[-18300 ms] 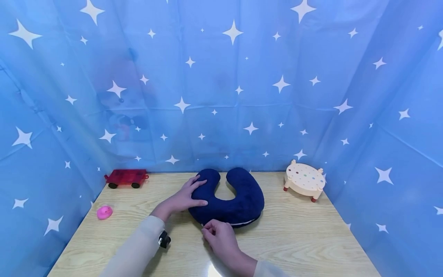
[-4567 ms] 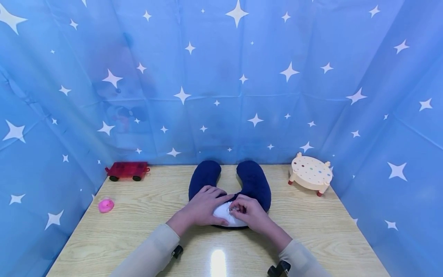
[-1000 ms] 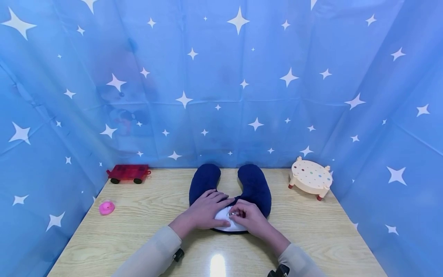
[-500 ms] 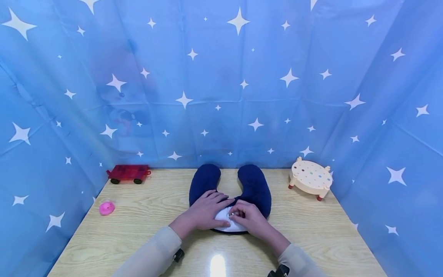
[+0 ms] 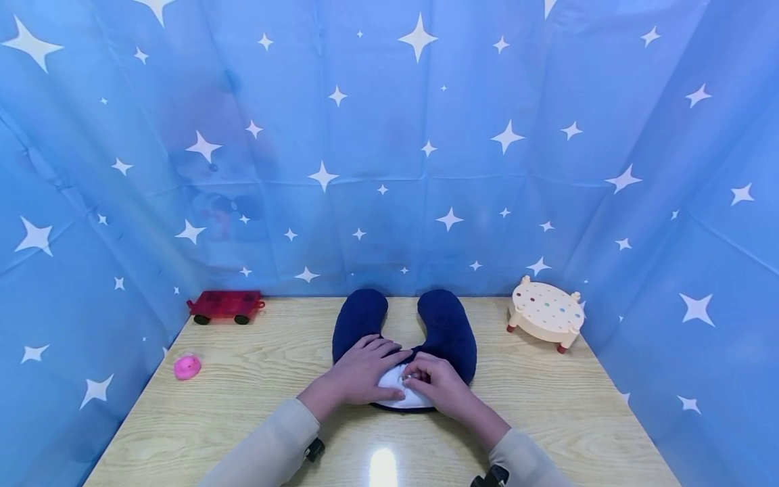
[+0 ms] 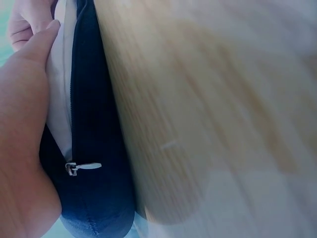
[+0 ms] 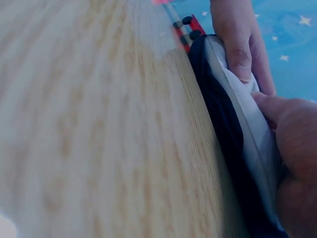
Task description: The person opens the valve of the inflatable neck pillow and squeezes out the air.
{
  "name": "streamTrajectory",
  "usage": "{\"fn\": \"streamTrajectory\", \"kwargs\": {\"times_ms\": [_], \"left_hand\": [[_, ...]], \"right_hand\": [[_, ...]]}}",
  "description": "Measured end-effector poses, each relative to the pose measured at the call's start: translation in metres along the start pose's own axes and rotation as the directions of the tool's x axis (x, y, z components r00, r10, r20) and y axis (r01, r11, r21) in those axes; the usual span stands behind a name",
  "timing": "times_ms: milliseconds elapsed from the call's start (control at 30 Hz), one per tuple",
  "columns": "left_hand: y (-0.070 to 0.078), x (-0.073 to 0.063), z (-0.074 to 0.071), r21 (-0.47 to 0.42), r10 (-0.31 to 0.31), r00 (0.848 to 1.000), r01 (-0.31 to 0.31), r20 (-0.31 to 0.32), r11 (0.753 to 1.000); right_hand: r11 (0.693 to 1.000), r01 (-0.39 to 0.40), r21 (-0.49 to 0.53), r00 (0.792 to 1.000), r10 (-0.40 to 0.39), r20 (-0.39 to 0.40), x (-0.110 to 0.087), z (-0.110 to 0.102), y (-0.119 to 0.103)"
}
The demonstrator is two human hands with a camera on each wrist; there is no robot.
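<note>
So over at the lower left of the frame there's a small pink toy (image 5: 187, 367), and just up and right of it a see-through red toy wagon (image 5: 225, 306) with black wheels. Lower middle is the navy U-shaped neck pillow (image 5: 447, 325), lying on the wood-grain table (image 5: 292, 325) with its prongs pointing up the frame. The left hand (image 5: 365, 368) rests on it, fingers pretty much straight and spread, thumb on the white inner lining (image 5: 394, 377) showing through the unzipped edge. The zipper pull (image 6: 89, 166) sits at the end of that opening in the left wrist view. Right hand (image 5: 444, 385) has its fingers curled in, pinching at the lining; whatever tiny bit's at the fingertips, can't tell. Far right: a cream dotted toy table (image 5: 548, 312), red-tipped feet.
</note>
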State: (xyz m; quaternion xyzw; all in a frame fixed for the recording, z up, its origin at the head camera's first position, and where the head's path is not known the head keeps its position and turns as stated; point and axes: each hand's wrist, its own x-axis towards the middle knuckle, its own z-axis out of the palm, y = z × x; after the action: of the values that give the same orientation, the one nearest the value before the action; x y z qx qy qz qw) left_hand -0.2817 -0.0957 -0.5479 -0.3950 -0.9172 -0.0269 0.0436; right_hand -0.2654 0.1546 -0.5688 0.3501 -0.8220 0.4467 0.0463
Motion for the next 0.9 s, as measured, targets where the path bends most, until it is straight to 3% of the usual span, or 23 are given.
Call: {"fn": "streamTrajectory", "kwargs": {"times_ms": [900], "left_hand": [[-0.0010, 0.0012, 0.0039, 0.013, 0.002, 1.000, -0.002, 0.008, 1.000]], "right_hand": [[1.000, -0.015, -0.022, 1.000, 0.016, 0.013, 0.0015, 0.0029, 0.0028]]}}
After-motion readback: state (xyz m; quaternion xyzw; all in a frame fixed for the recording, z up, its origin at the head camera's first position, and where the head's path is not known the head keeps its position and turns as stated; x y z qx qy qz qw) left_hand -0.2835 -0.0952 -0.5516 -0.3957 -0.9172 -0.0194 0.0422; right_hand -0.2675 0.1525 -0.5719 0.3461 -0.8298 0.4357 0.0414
